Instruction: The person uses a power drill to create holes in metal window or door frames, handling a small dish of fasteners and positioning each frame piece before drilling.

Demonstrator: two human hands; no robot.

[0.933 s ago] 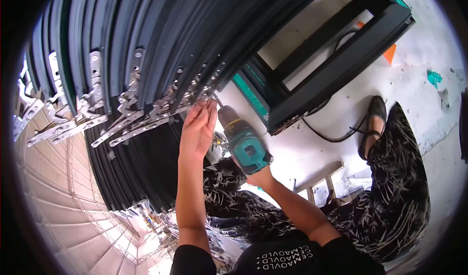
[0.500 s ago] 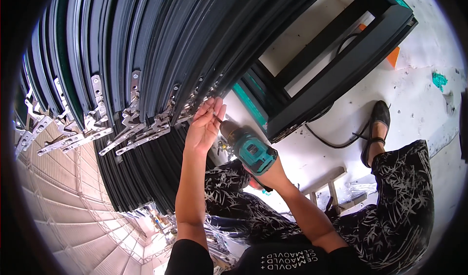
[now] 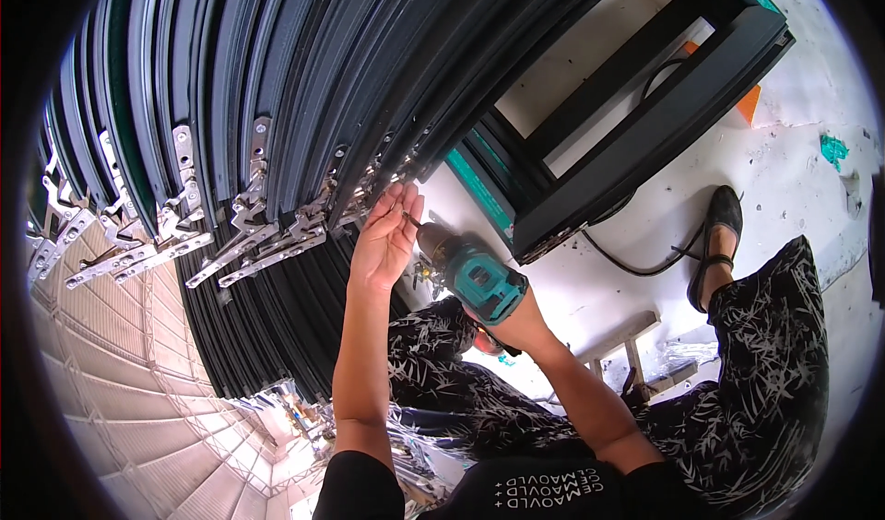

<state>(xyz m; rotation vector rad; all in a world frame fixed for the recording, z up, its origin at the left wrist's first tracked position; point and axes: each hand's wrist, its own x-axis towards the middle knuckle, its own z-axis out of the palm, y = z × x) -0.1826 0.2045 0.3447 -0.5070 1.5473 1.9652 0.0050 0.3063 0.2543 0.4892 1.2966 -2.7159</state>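
Observation:
My right hand [image 3: 518, 325] is wrapped round the handle of a teal and black cordless drill [image 3: 484, 285]. Its chuck and thin bit point up and left, toward the fingers of my left hand [image 3: 385, 243]. That hand is closed, palm up, with the fingertips pinched together beside the tip of the bit. Whatever small thing they may hold cannot be made out. Just beyond the left fingertips are the ends of dark frame profiles [image 3: 369, 87], stood in a dense row. Metal hinge arms [image 3: 247, 211] are fixed at their lower ends.
A dark rectangular frame [image 3: 645, 133] with green edge strips lies on the pale floor [image 3: 664, 271] at right. A black cable [image 3: 636, 266] runs out from under it. Near my legs is a small wooden stand [image 3: 636, 354]. More dark profiles [image 3: 267, 317] are stacked at lower left.
The view has shifted slightly. Both hands and the drill keep nearly the same pose, with the bit still at the left fingertips.

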